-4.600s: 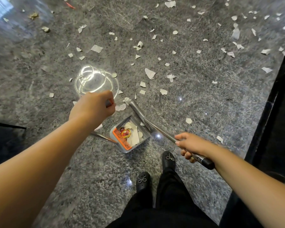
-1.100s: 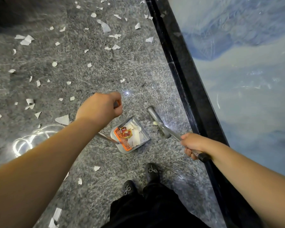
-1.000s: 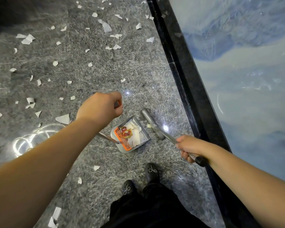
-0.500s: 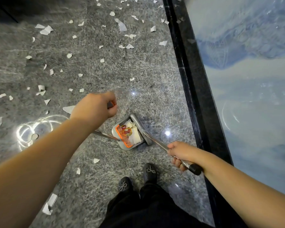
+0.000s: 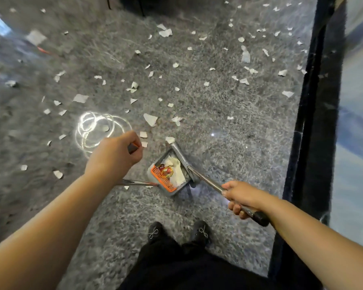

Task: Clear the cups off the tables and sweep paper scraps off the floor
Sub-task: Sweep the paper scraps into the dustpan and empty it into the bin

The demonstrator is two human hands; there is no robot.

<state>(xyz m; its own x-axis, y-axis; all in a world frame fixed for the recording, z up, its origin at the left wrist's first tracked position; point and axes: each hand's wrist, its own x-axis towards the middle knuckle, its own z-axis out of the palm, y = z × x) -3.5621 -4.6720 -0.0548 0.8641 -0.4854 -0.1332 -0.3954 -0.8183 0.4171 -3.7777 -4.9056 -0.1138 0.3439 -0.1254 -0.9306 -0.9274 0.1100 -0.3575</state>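
Now sweeping resumes: view swung back from the wall strip to the littered floor.

Left hand (image 5: 115, 155) grips the dustpan (image 5: 168, 175) handle; right hand (image 5: 242, 197) grasps the broom (image 5: 197, 174) shaft, head now pressed against the pan's right edge, earlier apart. Paper scraps (image 5: 150, 119) lie thick beyond; pan already part-filled. Much floor remains. No cups visible.

We have 1 view, from a wide-angle camera on the person's head, looking steeply down and slightly forward. Both forearms reach in from the near edge, with the shoes (image 5: 177, 232) directly below. The grey speckled floor (image 5: 228, 126) fills most of the frame, stretching far ahead, and a dark border strip (image 5: 314, 122) runs along the right. Straight lines bend near the edges.
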